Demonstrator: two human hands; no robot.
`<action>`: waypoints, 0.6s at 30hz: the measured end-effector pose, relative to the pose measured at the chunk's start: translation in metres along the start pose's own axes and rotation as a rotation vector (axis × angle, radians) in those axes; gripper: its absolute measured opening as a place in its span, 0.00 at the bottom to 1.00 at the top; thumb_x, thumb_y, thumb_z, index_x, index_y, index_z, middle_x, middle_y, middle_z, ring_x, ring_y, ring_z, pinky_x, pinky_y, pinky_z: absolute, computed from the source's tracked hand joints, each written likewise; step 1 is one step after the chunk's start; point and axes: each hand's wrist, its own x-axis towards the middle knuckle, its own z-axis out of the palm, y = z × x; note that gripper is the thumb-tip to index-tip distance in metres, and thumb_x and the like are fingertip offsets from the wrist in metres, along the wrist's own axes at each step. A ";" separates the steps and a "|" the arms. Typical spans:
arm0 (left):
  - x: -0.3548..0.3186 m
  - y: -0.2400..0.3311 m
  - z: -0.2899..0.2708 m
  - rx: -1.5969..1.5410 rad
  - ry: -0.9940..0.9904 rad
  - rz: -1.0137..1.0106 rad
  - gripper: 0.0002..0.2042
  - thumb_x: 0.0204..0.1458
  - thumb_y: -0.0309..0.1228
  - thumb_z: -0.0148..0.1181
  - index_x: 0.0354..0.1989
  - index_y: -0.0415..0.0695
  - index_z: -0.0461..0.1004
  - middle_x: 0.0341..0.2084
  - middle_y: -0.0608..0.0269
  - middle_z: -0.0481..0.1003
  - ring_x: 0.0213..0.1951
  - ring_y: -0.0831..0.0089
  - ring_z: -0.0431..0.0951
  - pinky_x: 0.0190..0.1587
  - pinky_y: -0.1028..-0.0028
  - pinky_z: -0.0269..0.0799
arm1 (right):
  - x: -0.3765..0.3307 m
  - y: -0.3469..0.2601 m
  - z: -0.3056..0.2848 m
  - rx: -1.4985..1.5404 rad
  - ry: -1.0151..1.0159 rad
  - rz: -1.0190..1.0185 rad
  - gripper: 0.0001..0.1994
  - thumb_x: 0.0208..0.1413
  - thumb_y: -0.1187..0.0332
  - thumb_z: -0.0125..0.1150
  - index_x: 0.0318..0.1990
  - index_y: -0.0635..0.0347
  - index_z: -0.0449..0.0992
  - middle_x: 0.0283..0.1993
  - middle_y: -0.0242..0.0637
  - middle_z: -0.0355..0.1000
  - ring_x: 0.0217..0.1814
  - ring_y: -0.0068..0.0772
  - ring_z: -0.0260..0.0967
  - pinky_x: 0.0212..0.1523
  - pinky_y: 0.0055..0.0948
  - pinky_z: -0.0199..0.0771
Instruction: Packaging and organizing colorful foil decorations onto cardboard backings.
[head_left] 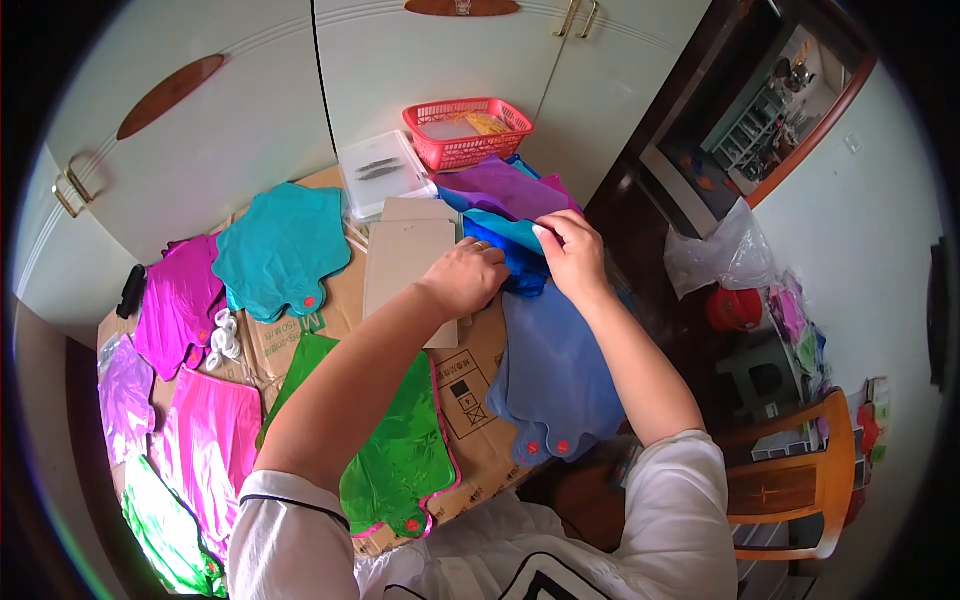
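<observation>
Flat, uninflated foil balloons lie in stacks on the table. My right hand (572, 252) is closed, thumb and fingers pinching the edge of a teal balloon (497, 226) that is lifted at the right of the table. Beside it, my left hand (467, 277) is curled at a shiny dark blue balloon (522, 268), its fingertips partly hidden. A purple balloon (505, 187) lies just behind the teal one. Below my right hand a grey-blue stack (560, 350) hangs over the table's edge. Grey-brown card (395, 265) lies left of my left hand.
Green (400, 450), pink (212, 420), magenta (180, 305) and teal stacks (285, 245) lie on the cardboard table cover (475, 390). A red basket (468, 150) and a clear plastic box (385, 175) stand at the back. A wooden chair (800, 485) is at the right.
</observation>
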 end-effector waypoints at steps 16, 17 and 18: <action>0.015 0.003 -0.019 -0.780 -0.097 -0.543 0.06 0.51 0.27 0.61 0.33 0.38 0.81 0.24 0.55 0.79 0.17 0.69 0.79 0.24 0.70 0.77 | -0.007 0.004 0.002 0.244 -0.426 0.505 0.07 0.58 0.72 0.62 0.41 0.65 0.80 0.26 0.26 0.74 0.28 0.13 0.66 0.29 0.21 0.68; 0.018 0.004 -0.022 -0.796 -0.120 -0.588 0.06 0.50 0.27 0.62 0.33 0.38 0.81 0.24 0.56 0.79 0.17 0.69 0.79 0.24 0.70 0.77 | -0.007 0.007 0.002 0.265 -0.433 0.519 0.06 0.58 0.73 0.61 0.40 0.65 0.80 0.26 0.25 0.74 0.28 0.12 0.66 0.29 0.20 0.67; 0.020 0.005 -0.025 -0.810 -0.141 -0.633 0.06 0.50 0.27 0.62 0.33 0.39 0.81 0.24 0.56 0.80 0.18 0.68 0.79 0.23 0.70 0.77 | -0.008 0.011 0.003 0.287 -0.439 0.530 0.06 0.58 0.73 0.61 0.40 0.64 0.80 0.26 0.24 0.73 0.27 0.12 0.65 0.28 0.20 0.66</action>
